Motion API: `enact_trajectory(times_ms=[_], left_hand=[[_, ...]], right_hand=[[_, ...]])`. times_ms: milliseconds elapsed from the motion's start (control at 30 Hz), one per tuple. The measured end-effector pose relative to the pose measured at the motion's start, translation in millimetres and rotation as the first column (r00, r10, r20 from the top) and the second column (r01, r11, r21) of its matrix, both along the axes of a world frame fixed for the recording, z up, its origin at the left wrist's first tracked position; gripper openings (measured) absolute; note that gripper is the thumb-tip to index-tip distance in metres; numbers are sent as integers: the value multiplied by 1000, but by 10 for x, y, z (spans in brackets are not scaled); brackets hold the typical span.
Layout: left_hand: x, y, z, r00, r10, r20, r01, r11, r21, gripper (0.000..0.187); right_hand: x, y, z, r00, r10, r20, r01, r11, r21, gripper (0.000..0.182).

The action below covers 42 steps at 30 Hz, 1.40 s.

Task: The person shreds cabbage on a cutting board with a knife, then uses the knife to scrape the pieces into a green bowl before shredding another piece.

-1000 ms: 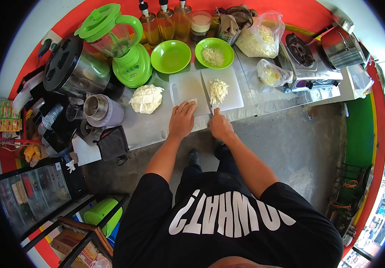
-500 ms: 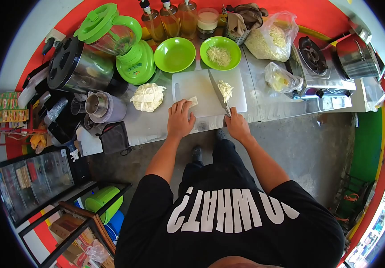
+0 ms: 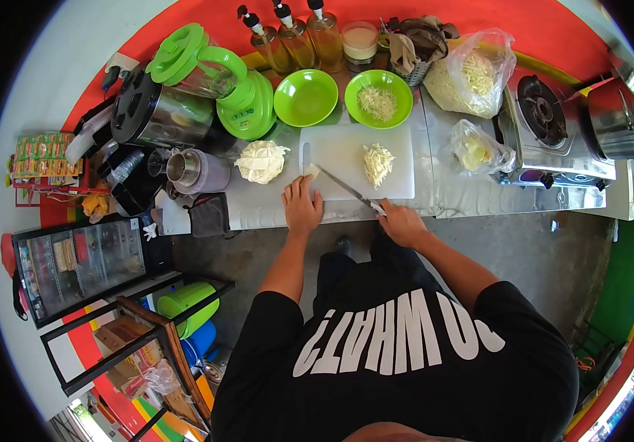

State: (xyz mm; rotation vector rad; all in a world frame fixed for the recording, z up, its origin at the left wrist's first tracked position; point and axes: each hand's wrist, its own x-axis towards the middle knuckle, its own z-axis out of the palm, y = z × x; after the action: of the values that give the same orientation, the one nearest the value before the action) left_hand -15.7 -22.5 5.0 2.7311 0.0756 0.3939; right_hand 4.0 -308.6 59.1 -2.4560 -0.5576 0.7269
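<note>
My right hand (image 3: pixel 403 222) is wrapped round the handle of a kitchen knife (image 3: pixel 350 190), whose blade points up and left over a white cutting board (image 3: pixel 332 140). At the board's left side, the fingers of my left hand (image 3: pixel 302 206) are bent onto a small pale piece of what looks like cabbage (image 3: pixel 312 171). The knife tip lies close beside that piece. A heap of pale shreds (image 3: pixel 378 166) rests on the board's right part. Left of the board sits a wrinkled, cream-white lump (image 3: pixel 262 161), perhaps cabbage.
Behind the board stand a green plate (image 3: pixel 306 97) and another green plate with shreds (image 3: pixel 377 104). A green blender (image 3: pixel 247 110) and pump bottles (image 3: pixel 295 44) are at the back. To the right are a bag of shreds (image 3: pixel 472 77), a smaller bag (image 3: pixel 481 149) and a stove (image 3: pixel 564 144).
The knife has swung left, from beside the heap of shreds to the small pale piece at my left fingers. The whole view has shifted slightly to the right.
</note>
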Motion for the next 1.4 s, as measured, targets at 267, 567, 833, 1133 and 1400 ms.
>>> enact_trajectory(times_ms=[267, 567, 833, 1133, 1400], left_hand=[[-29, -20, -4, 1000, 18, 19, -18, 1000, -15, 46], [-43, 73, -36, 995, -58, 79, 66, 993, -98, 42], [-121, 207, 54, 950, -296, 100, 311, 927, -211, 37], [231, 310, 136, 889, -459, 0, 448, 868, -213, 30], [304, 356, 226, 912, -408, 47, 401, 859, -319, 28]], right_hand=[[73, -179, 73, 992, -128, 23, 128, 992, 5, 33], [-189, -199, 121, 977, -208, 40, 210, 975, -71, 33], [-412, 133, -10, 871, -464, 164, 441, 884, 156, 27], [-572, 222, -108, 864, -463, 198, 432, 884, 181, 27], [-711, 570, -20, 857, -501, 120, 485, 863, 140, 31]])
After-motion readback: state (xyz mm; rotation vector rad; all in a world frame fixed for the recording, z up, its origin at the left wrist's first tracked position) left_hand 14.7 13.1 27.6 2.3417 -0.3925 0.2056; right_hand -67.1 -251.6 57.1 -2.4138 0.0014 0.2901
